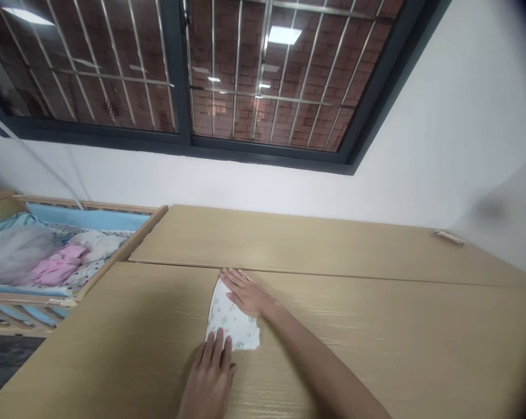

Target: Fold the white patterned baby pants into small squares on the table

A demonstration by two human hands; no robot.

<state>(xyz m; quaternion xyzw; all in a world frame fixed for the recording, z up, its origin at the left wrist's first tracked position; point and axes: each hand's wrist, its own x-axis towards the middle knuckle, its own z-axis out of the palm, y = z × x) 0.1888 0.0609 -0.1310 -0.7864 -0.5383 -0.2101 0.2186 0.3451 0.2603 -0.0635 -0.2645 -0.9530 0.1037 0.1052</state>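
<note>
With the left hand (210, 372) at the near edge and right hand (244, 293) at the far, both flat and ungripping, press the printed cloth (228, 319) evenly.

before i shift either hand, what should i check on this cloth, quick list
1. Left hand on the cloth: ok, touching its near end.
2. Right hand on the cloth: ok, lying over its far end.
3. Whole cloth visible: not ok, both hands cover parts.
4. Cloth's underside: cannot tell, hidden against the tabletop.
5. Cloth away from the crib: ok, crib stands apart at left.
</note>
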